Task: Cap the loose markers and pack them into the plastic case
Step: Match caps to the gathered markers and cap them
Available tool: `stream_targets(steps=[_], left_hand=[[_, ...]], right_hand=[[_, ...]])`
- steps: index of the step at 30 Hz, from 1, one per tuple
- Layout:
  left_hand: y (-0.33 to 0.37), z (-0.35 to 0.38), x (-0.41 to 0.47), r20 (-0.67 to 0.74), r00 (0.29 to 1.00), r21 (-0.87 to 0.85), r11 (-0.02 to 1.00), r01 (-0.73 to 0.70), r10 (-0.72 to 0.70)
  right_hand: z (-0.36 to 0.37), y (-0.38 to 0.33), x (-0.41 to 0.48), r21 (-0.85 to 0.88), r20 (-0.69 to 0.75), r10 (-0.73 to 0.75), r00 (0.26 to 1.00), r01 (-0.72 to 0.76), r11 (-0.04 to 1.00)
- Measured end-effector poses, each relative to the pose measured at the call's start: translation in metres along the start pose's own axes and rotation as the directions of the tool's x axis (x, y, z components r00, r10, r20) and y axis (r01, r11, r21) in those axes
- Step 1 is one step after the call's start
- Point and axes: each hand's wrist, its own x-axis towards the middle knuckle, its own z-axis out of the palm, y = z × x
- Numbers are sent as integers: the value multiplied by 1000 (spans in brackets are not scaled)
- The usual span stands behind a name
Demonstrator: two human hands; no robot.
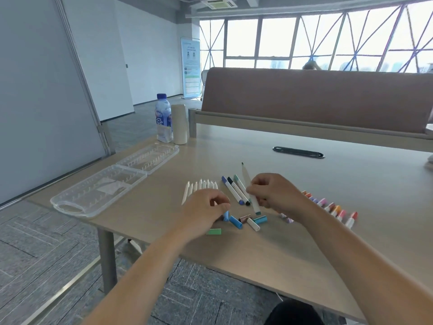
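My right hand [276, 195] holds an uncapped white marker [248, 184] upright, tip pointing away, teal end down. My left hand [206, 209] hovers with curled fingers over several loose caps [236, 222], blue, teal, green, white and brown; whether it pinches one I cannot tell. A row of uncapped white markers [200, 187] lies beyond my left hand. Three capped markers [234, 191] lie between my hands. Capped markers in pink, orange and red [335, 211] lie behind my right wrist. The clear plastic case [112, 184] lies open and without markers at the table's left.
A water bottle [164, 118] and a beige cylinder [180, 124] stand at the back left of the table [328, 242]. A black cable slot [298, 152] sits mid-table. A brown divider panel [316, 97] runs along the far edge.
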Motion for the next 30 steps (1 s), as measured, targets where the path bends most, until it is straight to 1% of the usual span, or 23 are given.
stream_targets(steps=[2,6,12,17,20,23,27,30], left_hand=[[4,2,-1,-10,1000,36,999,-10,10],[5,-8,-4,-54,999,86,996,8,-3],[-11,-31,-14,-72,994,81,993,90,-84],[-24,-45,-17,-139,981,89,984,152,-138],[-29,-47,-15,-138,977,69,982,176,-165],[-33,-48,-11,-147,974,108,976,192,-175],[-40,-51,-6,-216,954,146,959,242,-208],[-43,-51,-8,-204,956,168,955,245,-209]], right_hand=[[-5,6,-8,16,18,-3,1000,3,1000],[-10,13,-13,113,49,-24,998,18,993],[3,11,-8,122,57,-50,997,42,992],[18,7,0,108,51,-43,998,37,993],[25,3,3,78,32,-57,998,54,995],[30,-1,8,62,38,-79,996,77,995],[35,-2,14,33,47,-92,995,91,995],[38,-3,18,3,35,-95,995,95,995]])
